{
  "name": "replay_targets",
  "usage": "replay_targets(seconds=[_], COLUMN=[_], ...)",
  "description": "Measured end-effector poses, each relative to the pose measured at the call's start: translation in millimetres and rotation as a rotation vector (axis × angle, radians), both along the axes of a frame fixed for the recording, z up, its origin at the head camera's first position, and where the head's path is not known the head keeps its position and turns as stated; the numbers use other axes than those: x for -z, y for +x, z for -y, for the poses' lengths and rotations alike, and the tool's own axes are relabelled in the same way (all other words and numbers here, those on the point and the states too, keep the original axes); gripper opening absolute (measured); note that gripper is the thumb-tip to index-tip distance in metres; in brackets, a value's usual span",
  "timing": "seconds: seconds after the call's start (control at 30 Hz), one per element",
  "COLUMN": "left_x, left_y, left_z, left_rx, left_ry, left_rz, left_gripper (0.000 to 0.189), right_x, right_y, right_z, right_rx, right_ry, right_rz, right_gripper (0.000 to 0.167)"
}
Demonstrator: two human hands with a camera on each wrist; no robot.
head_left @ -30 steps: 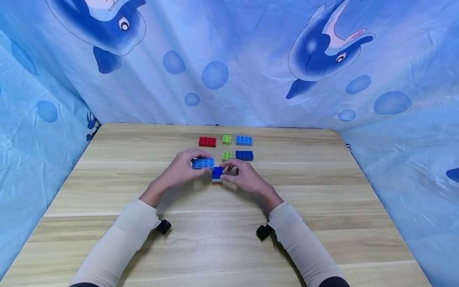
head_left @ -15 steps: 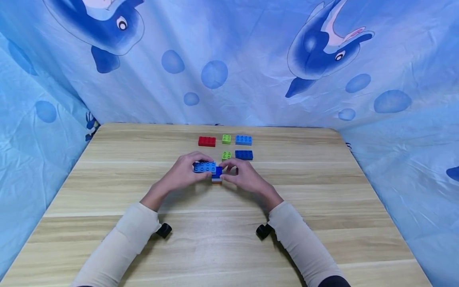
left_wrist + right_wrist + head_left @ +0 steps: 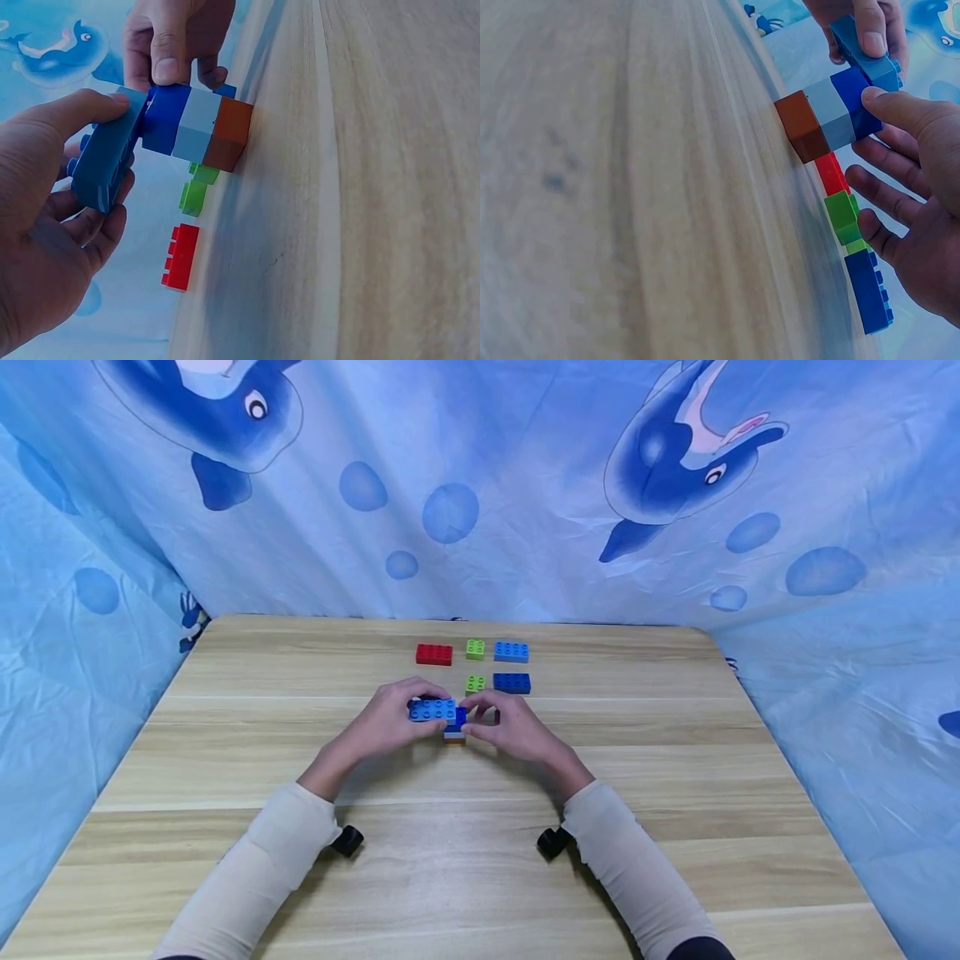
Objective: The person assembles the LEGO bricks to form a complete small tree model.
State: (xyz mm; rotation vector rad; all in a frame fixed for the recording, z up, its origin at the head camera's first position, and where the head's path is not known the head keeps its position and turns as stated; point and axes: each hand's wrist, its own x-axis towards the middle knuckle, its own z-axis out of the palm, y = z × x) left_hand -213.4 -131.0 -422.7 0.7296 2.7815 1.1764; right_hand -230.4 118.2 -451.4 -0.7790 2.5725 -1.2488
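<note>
Head view, centre of the frame: the left hand (image 3: 382, 722) pinches a light blue eight-stud brick (image 3: 432, 710) between thumb and fingers, studs up. The brick's right-hand end lies at the top of a small stack; whether its underside is locked onto the studs cannot be told. The wrist views show this brick tilted relative to the stack.

The stack, at the centre of the frame on the desk (image 3: 465, 860), consists of a brown brick (image 3: 802, 126) at the bottom, a pale grey-blue brick (image 3: 830, 112) in the middle and a dark blue top brick (image 3: 851, 97). The right hand (image 3: 513, 728) pinches the dark blue top brick from the right, thumb on its near face.

Above the hands in the frame, separate bricks lie in two rows. Far row, left to right: a red brick (image 3: 434, 655), a lime green brick (image 3: 475, 649) and a medium blue brick (image 3: 512, 652). Near row: a second lime green brick (image 3: 475, 685) and a navy eight-stud brick (image 3: 512, 683). A blue dolphin-print backdrop (image 3: 525, 568) fills the upper frame.
</note>
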Motion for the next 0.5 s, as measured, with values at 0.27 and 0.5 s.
replay_targets(seconds=[0.27,0.5], left_x=[0.7,2.0], left_y=[-4.6,-5.2], left_z=[0.5,0.9], left_rx=[-0.001,-0.002], left_ry=[-0.010,-0.010], left_rz=[0.006,0.006], left_gripper=[0.038,0.038], right_x=[0.1,-0.8], right_y=[-0.4,0.3], right_z=[0.3,0.1], right_rx=[-0.010,-0.009], right_ry=[0.002,-0.003], right_rz=[-0.021,-0.011], right_gripper=[0.033,0.034])
